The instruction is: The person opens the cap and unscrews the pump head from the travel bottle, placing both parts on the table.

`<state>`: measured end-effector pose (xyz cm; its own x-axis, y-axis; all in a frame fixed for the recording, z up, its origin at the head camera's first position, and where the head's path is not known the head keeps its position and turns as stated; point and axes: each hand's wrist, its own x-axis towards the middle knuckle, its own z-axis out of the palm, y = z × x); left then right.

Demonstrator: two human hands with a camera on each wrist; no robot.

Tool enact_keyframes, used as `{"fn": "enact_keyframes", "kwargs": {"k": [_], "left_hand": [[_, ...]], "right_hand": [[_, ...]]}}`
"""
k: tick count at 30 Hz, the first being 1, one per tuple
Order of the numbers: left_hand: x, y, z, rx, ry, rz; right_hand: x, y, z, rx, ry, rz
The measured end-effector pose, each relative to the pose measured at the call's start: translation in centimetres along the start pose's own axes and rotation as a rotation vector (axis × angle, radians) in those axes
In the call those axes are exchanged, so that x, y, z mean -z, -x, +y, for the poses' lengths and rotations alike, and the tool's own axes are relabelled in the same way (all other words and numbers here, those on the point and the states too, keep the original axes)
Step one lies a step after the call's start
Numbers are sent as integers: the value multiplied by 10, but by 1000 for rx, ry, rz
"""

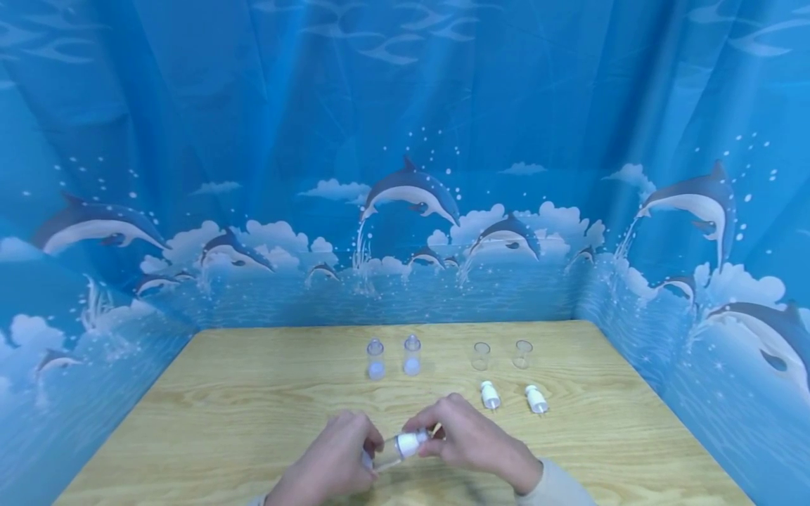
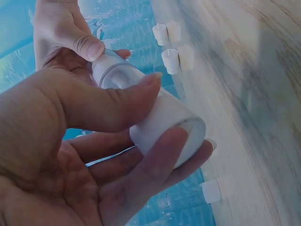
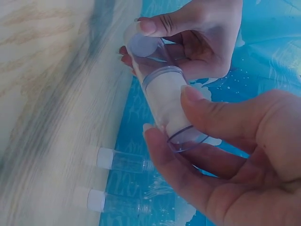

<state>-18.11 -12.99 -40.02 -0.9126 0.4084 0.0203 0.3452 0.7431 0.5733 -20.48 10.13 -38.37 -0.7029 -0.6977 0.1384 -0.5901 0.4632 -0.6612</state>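
Note:
Low in the middle of the head view, a clear bottle [image 1: 387, 454] is held tilted between both hands. My left hand [image 1: 342, 450] grips its lower end, with thumb and fingers around the white base [image 2: 171, 117]. At the bottle's other end sits a white pump head [image 1: 410, 443]. Thumb and fingers of my right hand [image 1: 468, 437] pinch that end, where a clear cap [image 3: 188, 138] surrounds the pump. The left wrist view shows the right thumb pressed on the cap end. Inside the bottle, a pale disc [image 3: 143, 44] shows near the base.
Two clear bottles [image 1: 376, 360] [image 1: 412, 355] with white bottoms stand toward the table's back. Two clear caps [image 1: 481, 357] [image 1: 522, 355] stand right of them. Nearer, two white pump heads [image 1: 490, 396] [image 1: 536, 399] rest on the wooden table [image 1: 253, 393]. A blue dolphin curtain [image 1: 304, 140] surrounds the back and sides.

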Motion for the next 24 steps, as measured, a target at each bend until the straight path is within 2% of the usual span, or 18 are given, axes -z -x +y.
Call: {"fn": "enact_keyframes", "kwargs": {"k": [3,10,24], "left_hand": [[1,0,1,5,12,-13],[1,3,3,-6,-7,11],[1,2,4,-8,26,-44]], "right_hand": [[0,0,0,-7,-13,4],[0,1,2,-42,-95,40],[8,1,5,-53,-101,-38]]}}
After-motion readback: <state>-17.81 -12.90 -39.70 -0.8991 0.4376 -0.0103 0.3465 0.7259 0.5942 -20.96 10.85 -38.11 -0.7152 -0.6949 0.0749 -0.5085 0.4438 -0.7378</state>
